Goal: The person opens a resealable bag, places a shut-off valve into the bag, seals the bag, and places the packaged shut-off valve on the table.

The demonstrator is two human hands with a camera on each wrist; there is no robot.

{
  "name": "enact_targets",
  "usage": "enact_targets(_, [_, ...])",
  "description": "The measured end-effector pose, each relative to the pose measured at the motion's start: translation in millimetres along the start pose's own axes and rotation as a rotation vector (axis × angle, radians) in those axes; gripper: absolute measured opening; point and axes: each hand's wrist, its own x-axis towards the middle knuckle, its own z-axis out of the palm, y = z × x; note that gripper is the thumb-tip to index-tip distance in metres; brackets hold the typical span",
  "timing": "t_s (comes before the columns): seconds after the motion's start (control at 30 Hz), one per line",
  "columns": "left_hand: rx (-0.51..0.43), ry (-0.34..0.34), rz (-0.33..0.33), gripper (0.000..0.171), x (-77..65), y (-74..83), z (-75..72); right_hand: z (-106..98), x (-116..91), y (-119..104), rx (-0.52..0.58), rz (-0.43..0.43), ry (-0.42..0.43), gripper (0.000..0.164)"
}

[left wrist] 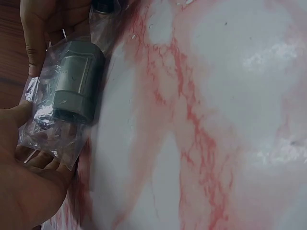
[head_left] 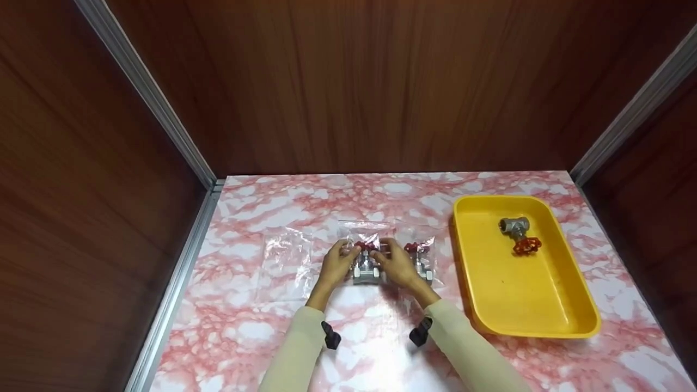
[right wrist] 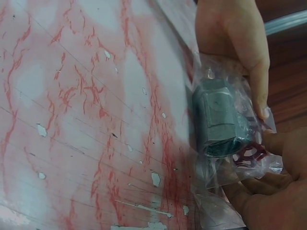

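Observation:
A metal valve with a red handwheel lies inside a clear plastic bag (left wrist: 76, 81) at the middle of the table. My left hand (head_left: 336, 266) pinches the bag's left side, thumb on top and fingers beneath. On the opposite side my right hand (head_left: 399, 266) pinches the same bag, its thumb near the red handwheel (right wrist: 250, 154). The valve's grey body (head_left: 366, 275) points toward me. Just right of it lies a second bagged valve (head_left: 426, 273), partly covered by my right hand. A flat clear plastic bag (head_left: 286, 264) rests left of my left hand.
To the right stands a yellow tray (head_left: 509, 305) holding a loose valve (head_left: 517, 230) with a red handwheel. The table (head_left: 245, 340) has a red and white marbled top. Brown wood-grain panels (head_left: 348, 87) with metal edge rails enclose it at the back and sides.

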Motion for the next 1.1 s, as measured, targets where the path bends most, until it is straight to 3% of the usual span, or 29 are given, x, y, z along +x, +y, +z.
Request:
enact_targets(0.53, [-0.036, 0.018, -0.013, 0.041, -0.7, -0.6, -11.0, 0, -1, -2, 0.041, -0.026, -0.006, 0.056])
enact_targets(1.1, [-0.1, 0.055, -0.03, 0.035, -6.0, -1.6, -32.1, -3, -7, -12, -0.015, -0.111, 0.143, 0.047])
